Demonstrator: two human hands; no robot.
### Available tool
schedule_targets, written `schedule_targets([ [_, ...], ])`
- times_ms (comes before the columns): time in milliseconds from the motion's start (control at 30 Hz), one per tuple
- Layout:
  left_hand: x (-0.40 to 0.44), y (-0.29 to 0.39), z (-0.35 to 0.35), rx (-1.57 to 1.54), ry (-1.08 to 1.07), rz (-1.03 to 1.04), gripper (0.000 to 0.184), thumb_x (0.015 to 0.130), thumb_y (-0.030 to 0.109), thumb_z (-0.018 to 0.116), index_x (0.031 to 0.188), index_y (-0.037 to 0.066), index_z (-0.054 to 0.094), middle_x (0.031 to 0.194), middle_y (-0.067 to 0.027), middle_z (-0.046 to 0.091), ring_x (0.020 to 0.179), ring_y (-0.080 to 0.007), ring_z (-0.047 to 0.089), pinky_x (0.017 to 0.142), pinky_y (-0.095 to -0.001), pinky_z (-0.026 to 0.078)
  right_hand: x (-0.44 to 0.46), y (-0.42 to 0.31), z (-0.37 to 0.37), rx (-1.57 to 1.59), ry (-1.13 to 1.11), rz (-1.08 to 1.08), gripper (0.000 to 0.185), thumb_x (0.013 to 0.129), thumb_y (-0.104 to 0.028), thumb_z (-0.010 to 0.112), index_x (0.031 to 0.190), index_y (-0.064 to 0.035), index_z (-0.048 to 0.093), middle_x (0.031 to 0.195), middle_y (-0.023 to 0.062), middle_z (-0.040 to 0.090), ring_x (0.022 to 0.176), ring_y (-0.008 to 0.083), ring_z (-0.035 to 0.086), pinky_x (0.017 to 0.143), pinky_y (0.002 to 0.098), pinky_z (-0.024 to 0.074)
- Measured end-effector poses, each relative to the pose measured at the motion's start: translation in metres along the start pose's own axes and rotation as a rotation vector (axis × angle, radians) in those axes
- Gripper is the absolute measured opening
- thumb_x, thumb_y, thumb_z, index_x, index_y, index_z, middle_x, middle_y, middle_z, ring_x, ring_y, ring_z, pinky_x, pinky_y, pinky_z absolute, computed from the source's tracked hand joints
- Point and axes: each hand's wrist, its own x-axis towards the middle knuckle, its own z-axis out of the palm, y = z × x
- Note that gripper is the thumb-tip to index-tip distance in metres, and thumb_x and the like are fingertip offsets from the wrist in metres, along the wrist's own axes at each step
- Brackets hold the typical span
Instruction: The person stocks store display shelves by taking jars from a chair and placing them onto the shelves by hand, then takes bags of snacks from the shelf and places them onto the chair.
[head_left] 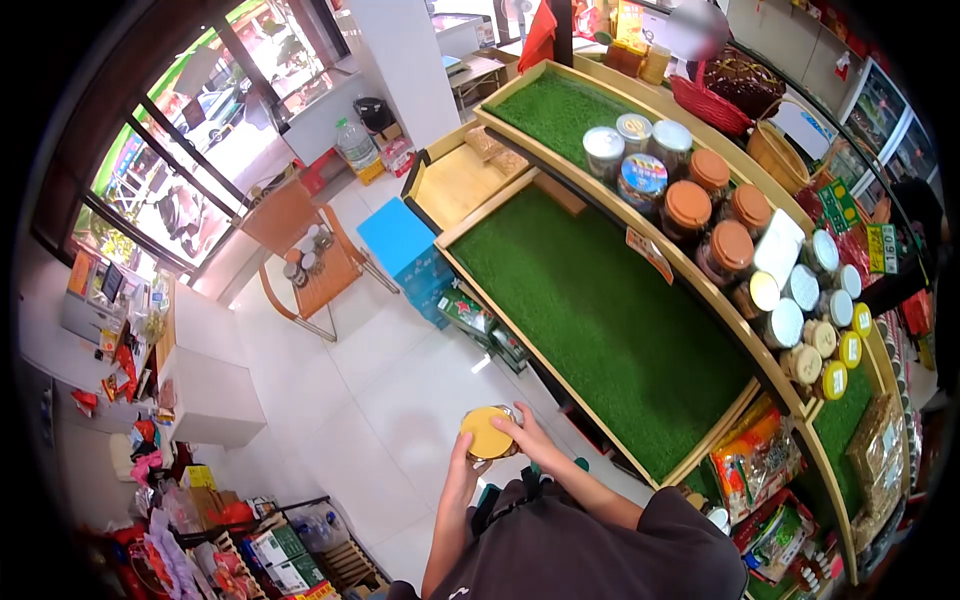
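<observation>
A jar with a flat yellow lid (487,432) is held in front of my body, lid facing up. My left hand (461,462) is closed around its left side, thumb at the lid's edge. From the right, my right hand (526,438) grips the same jar, its thumb lying on the lid. The lid and my fingers hide most of the jar's body. To the right of my hands is a wooden display shelf lined with green artificial turf (600,310). On its upper tier stand several jars, some with orange lids (687,205), others with white lids or yellow lids (835,380).
A brown chair (318,285) with small jars on its seat stands ahead on the left. Blue boxes (405,250) and green cartons (468,312) sit against the shelf's left end. Bagged goods (757,460) fill the lower right shelf. Crates of packaged goods (285,555) lie at lower left.
</observation>
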Motion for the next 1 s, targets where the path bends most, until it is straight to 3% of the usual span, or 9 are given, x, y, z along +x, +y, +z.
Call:
schedule_targets([
  [67, 0.019, 0.015, 0.002, 0.001, 0.005, 0.000, 0.069, 0.084, 0.056, 0.050, 0.138, 0.016, 0.032, 0.137, -0.0080, 0.037, 0.128, -0.0235, 0.032, 0.103, -0.0517, 0.024, 0.019, -0.023, -0.001, 0.026, -0.008, 0.045, 0.095, 0.079, -0.055, 0.061, 0.141, 0.0024, 0.016, 0.125, 0.0252, 0.045, 0.114, 0.0277, 0.049, 0.092, 0.0332, 0.0417],
  [133, 0.032, 0.028, 0.001, -0.004, 0.014, -0.005, 0.070, 0.084, 0.056, 0.050, 0.138, 0.015, 0.031, 0.138, -0.0080, 0.036, 0.128, -0.0232, 0.031, 0.103, -0.0519, 0.024, 0.031, -0.044, 0.001, 0.072, -0.088, 0.030, 0.102, 0.076, -0.064, 0.058, 0.139, 0.0061, 0.019, 0.128, 0.0312, 0.042, 0.122, 0.0343, 0.043, 0.101, 0.0356, 0.0330],
  [400, 0.065, 0.088, -0.021, -0.084, 0.071, 0.003, 0.072, 0.085, 0.060, 0.042, 0.138, 0.012, 0.030, 0.139, -0.0090, 0.035, 0.127, -0.0247, 0.036, 0.101, -0.0522, 0.027, 0.104, -0.081, 0.045, -0.019, -0.175, 0.088, 0.097, 0.076, -0.062, 0.060, 0.136, 0.0066, 0.026, 0.126, 0.0275, 0.046, 0.117, 0.0317, 0.048, 0.096, 0.0342, 0.0387],
  [467, 0.088, 0.094, -0.046, -0.110, 0.075, 0.022, 0.070, 0.086, 0.062, 0.040, 0.137, 0.014, 0.033, 0.136, -0.0079, 0.039, 0.125, -0.0247, 0.038, 0.099, -0.0501, 0.030, 0.121, -0.090, 0.064, 0.004, -0.184, 0.103, 0.098, 0.075, -0.062, 0.061, 0.135, 0.0067, 0.027, 0.125, 0.0272, 0.046, 0.116, 0.0309, 0.049, 0.094, 0.0333, 0.0406],
  [533, 0.106, 0.107, -0.068, -0.138, 0.075, 0.042, 0.069, 0.086, 0.063, 0.037, 0.137, 0.015, 0.036, 0.134, -0.0069, 0.043, 0.123, -0.0248, 0.041, 0.097, -0.0481, 0.033, 0.144, -0.093, 0.087, -0.115, -0.093, 0.025, 0.089, 0.079, -0.059, 0.059, 0.135, 0.0018, 0.029, 0.123, 0.0182, 0.048, 0.108, 0.0226, 0.050, 0.087, 0.0299, 0.0416],
  [633, 0.122, 0.139, -0.097, -0.206, 0.072, 0.080, 0.068, 0.085, 0.061, 0.041, 0.133, 0.012, 0.037, 0.131, -0.0083, 0.044, 0.123, -0.0229, 0.040, 0.098, -0.0503, 0.031, 0.172, -0.105, 0.122, -0.064, -0.091, 0.064, 0.087, 0.078, -0.058, 0.061, 0.135, 0.0008, 0.030, 0.124, 0.0180, 0.048, 0.111, 0.0229, 0.049, 0.088, 0.0299, 0.0415],
  [900, 0.148, 0.234, -0.200, -0.219, 0.064, 0.028, 0.069, 0.084, 0.060, 0.045, 0.135, 0.015, 0.036, 0.134, -0.0061, 0.042, 0.125, -0.0221, 0.037, 0.101, -0.0465, 0.028, 0.244, -0.147, 0.234, -0.059, -0.213, 0.144, 0.082, 0.078, -0.055, 0.063, 0.134, -0.0039, 0.031, 0.121, 0.0152, 0.050, 0.107, 0.0217, 0.054, 0.085, 0.0320, 0.0455],
  [933, 0.152, 0.243, -0.208, -0.222, 0.090, 0.027, 0.069, 0.084, 0.060, 0.045, 0.136, 0.016, 0.035, 0.136, -0.0054, 0.041, 0.126, -0.0219, 0.036, 0.101, -0.0467, 0.028, 0.247, -0.155, 0.248, 0.012, -0.205, 0.084, 0.086, 0.077, -0.053, 0.066, 0.132, 0.0029, 0.031, 0.117, 0.0199, 0.052, 0.102, 0.0230, 0.056, 0.080, 0.0303, 0.0485],
  [1000, 0.176, 0.245, -0.238, -0.279, 0.085, 0.006, 0.068, 0.084, 0.060, 0.046, 0.136, 0.018, 0.034, 0.136, -0.0053, 0.039, 0.127, -0.0223, 0.034, 0.100, -0.0460, 0.028, 0.261, -0.167, 0.271, -0.054, -0.231, 0.153, 0.079, 0.081, -0.052, 0.061, 0.135, -0.0041, 0.030, 0.127, 0.0151, 0.046, 0.113, 0.0245, 0.050, 0.091, 0.0371, 0.0423],
])
